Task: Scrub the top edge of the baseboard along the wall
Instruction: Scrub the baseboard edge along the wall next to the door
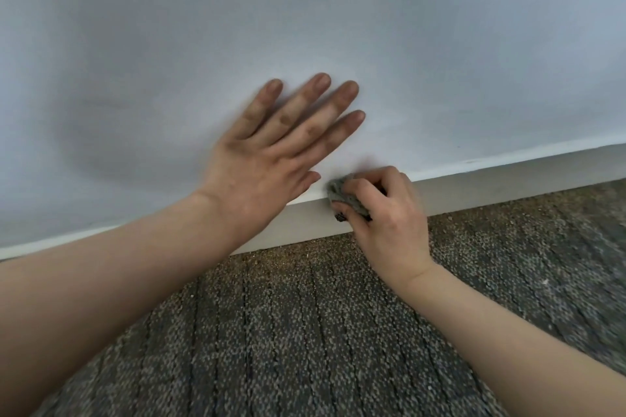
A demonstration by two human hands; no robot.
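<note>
A white baseboard point(508, 181) runs along the foot of a pale wall point(305, 10), rising from lower left to upper right. My right hand point(386, 213) grips a small grey-green scrubbing pad point(342, 193) and holds it against the baseboard's top edge near the middle of the view. My left hand point(281, 145) lies flat on the wall just left of the pad, fingers straight and spread. Its thumb sits close to the baseboard's top edge, a little apart from the pad.
Grey-brown patterned carpet point(305, 332) covers the floor below the baseboard. My left forearm crosses over the baseboard's left stretch. A tiny dark speck point(458, 146) marks the wall above the baseboard at the right.
</note>
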